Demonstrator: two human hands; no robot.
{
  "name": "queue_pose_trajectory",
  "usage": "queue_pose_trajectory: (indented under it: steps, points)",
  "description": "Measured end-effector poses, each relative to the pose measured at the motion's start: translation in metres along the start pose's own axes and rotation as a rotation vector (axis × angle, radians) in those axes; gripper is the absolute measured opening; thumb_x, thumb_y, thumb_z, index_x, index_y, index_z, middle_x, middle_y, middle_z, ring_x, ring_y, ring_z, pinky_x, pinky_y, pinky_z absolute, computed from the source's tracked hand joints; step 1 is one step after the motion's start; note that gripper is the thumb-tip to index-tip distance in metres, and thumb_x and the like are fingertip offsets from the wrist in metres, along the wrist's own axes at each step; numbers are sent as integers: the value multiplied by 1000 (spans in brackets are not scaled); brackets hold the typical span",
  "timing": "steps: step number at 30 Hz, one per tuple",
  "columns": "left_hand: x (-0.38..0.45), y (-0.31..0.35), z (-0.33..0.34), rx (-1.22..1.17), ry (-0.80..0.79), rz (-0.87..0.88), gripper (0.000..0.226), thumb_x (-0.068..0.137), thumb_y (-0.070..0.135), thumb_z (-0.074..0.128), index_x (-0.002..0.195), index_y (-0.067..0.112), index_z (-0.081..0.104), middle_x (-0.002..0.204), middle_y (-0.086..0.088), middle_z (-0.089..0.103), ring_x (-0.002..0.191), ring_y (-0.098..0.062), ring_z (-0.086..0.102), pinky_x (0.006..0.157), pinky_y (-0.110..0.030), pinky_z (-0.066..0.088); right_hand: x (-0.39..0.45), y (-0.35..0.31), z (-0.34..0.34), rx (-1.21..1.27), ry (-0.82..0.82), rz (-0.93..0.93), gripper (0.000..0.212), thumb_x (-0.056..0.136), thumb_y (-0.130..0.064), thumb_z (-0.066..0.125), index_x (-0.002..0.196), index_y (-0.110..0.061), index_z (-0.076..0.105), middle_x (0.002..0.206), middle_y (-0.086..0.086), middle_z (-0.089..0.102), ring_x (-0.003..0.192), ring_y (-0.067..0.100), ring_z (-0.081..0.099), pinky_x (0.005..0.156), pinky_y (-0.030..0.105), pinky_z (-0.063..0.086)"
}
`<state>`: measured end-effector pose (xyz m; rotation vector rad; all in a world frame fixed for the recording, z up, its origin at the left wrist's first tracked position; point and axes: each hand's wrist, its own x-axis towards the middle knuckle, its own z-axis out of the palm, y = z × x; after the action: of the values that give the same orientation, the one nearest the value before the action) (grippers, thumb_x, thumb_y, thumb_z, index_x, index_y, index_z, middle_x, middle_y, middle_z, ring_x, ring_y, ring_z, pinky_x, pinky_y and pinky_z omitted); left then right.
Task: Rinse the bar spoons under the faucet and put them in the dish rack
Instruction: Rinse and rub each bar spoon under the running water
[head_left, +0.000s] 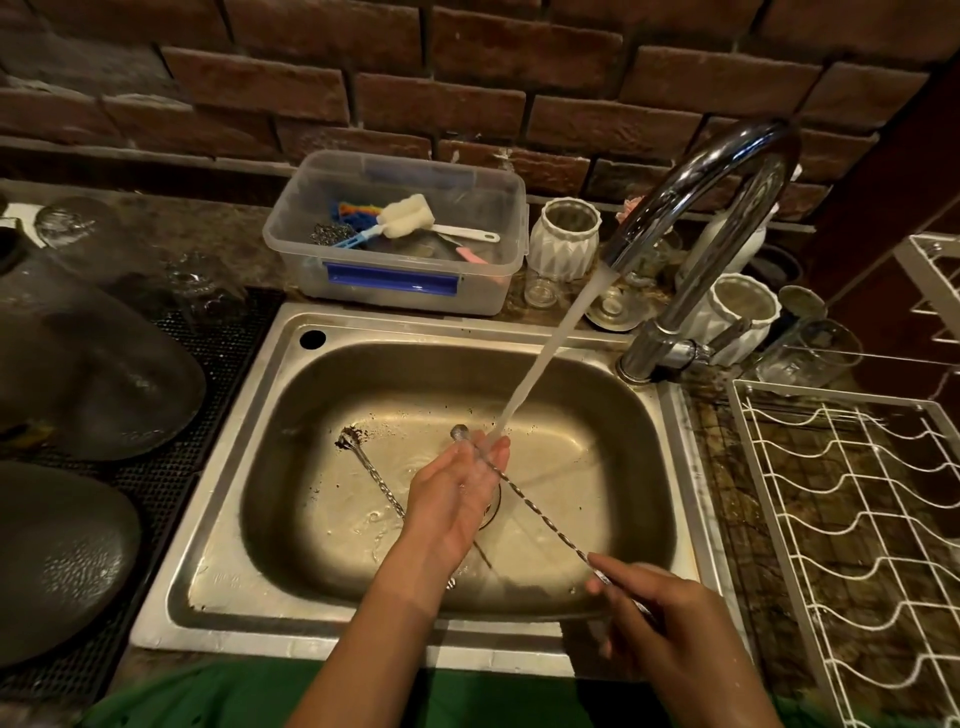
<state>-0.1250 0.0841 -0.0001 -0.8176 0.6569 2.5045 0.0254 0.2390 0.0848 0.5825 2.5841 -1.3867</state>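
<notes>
Nearest, the right hand (670, 618) pinched one end of a bar spoon (540, 512), fingers clamped on its twisted stem. The left hand (457, 488), fingers straight and together, cradled its far end under the faucet (711, 208) stream. A second spoon (371, 470) lay in the sink (291, 395). The dish rack (852, 514) stood at the bench's right edge.
</notes>
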Motion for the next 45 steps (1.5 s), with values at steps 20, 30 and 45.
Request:
queue_pose_trajectory:
  steps: [20,30,45]
  points:
    - [9,7,1,-67,-20,-31,33,101,4,46,130,-10,54,118,-25,68,112,-28,69,102,-40,52,0,8,1,303,-345,392,32,100,-7,49,102,-25,75,74,-2,75,71,1,70,77,9,52]
    - [18,21,0,113,94,85,21,89,-4,64,109,-7,68,104,-25,75,89,-25,77,72,-25,61,29,-13,-1,963,-384,573,37,75,2,54,106,12,71,62,24,57,31,19,52,31,17,40]
    - [31,23,13,341,-36,160,24,84,-2,72,108,1,71,103,-18,77,96,-30,76,77,-27,60,91,-1,44,464,-368,334,28,100,1,43,110,-9,67,81,14,75,53,20,59,47,24,47]
